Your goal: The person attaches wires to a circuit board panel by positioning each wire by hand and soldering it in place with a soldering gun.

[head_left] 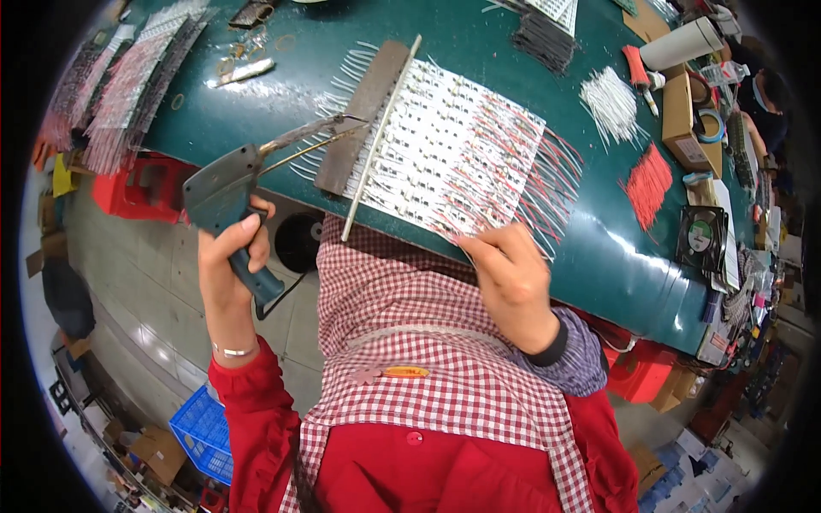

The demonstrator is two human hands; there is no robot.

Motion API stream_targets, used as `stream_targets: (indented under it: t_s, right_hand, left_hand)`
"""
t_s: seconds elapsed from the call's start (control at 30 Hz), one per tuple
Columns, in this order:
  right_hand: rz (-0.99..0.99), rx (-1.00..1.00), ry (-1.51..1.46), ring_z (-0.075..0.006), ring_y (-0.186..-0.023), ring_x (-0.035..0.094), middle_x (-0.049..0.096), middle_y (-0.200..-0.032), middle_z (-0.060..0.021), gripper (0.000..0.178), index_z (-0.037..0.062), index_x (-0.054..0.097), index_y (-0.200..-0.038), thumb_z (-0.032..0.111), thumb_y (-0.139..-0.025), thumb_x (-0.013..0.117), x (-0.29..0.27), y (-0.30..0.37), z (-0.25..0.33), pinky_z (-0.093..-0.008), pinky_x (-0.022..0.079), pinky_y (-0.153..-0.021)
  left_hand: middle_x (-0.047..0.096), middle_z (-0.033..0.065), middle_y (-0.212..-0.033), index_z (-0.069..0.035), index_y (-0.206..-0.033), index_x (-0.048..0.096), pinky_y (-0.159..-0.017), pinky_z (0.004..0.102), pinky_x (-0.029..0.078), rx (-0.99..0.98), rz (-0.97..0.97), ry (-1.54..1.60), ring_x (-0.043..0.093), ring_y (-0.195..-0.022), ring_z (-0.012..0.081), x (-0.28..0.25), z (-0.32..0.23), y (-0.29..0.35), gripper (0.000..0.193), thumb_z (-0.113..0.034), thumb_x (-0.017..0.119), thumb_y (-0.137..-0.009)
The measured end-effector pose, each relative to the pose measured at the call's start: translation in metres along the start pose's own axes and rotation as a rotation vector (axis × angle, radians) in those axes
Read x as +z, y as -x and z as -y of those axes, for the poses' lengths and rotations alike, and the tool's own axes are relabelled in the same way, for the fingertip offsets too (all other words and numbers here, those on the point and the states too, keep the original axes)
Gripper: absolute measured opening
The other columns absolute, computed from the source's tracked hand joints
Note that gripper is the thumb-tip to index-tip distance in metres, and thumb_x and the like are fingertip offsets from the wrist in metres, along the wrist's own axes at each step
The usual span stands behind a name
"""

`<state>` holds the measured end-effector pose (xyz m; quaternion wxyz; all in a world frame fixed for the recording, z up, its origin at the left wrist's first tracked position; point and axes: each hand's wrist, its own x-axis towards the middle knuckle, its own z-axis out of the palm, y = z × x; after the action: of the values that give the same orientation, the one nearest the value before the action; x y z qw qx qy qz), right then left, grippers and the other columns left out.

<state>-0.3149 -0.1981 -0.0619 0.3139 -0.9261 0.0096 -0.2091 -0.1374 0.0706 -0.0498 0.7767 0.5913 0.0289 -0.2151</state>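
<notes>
The handle of a soldering gun [224, 190] is gripped by the left hand [233, 248], and its tip is held over a dark bar [366, 120]. A white circuit board [423, 128] with wires is laid on the green table [256, 107], beside this bar. The right hand [515, 278] is placed at the board's near edge; whether a wire is pinched there cannot be told.

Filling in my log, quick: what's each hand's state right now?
Left hand: closed, holding the soldering gun.
Right hand: at the near edge of the white panel; whether gripping cannot be told.
</notes>
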Motion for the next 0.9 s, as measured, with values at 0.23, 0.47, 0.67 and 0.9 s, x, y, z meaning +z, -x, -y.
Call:
stream_targets:
  t_s: [0.23, 0.47, 0.67, 0.9]
  right_hand:
    - [-0.355, 0.309, 0.365, -0.0253, -0.078, 0.064, 0.066, -0.085, -0.0115, 0.015, 0.0020, 0.072, -0.094, -0.007, -0.084, 0.066, -0.113, 0.035, -0.076, -0.0329, 0.050, -0.070]
    - [-0.498, 0.283, 0.402, -0.0271, -0.083, 0.063, 0.065, -0.088, -0.0116, 0.016, 0.0033, 0.072, -0.095, -0.005, -0.083, 0.066, -0.144, 0.047, -0.163, -0.0342, 0.050, -0.072]
    - [-0.427, 0.317, 0.470, -0.0279, -0.084, 0.063, 0.065, -0.091, -0.0108, 0.011, 0.0058, 0.073, -0.095, 0.002, -0.085, 0.068, -0.142, 0.044, -0.177, -0.0365, 0.050, -0.072]
    - [-0.461, 0.231, 0.560, -0.0253, -0.092, 0.063, 0.065, -0.101, -0.0105, 0.022, 0.0038, 0.073, -0.105, -0.005, -0.086, 0.067, -0.127, 0.025, -0.142, -0.0345, 0.052, -0.075]
  left_hand:
    - [0.063, 0.0183, -0.095, 0.011, -0.101, 0.063, -0.041, 0.0191, 0.035, -0.233, 0.252, 0.044, 0.048, -0.052, 0.0086, -0.019, 0.001, -0.088, 0.025, -0.014, 0.063, -0.094]
    - [0.065, 0.0095, -0.077, -0.001, -0.092, 0.061, -0.040, 0.0215, 0.044, -0.206, -0.019, -0.451, 0.056, -0.051, 0.0104, -0.031, -0.017, -0.135, 0.039, -0.039, 0.067, -0.094]
    - [0.066, 0.0159, -0.077, -0.001, -0.094, 0.061, -0.058, 0.0396, 0.051, 0.792, -0.436, -1.763, 0.065, -0.064, 0.0337, -0.015, -0.003, -0.120, 0.036, -0.037, 0.067, -0.093]
    - [0.063, 0.0148, -0.071, -0.004, -0.089, 0.056, -0.055, 0.0425, 0.049, 0.642, 0.141, -1.401, 0.064, -0.062, 0.0351, 0.065, 0.043, 0.000, 0.027, -0.027, 0.069, -0.091]
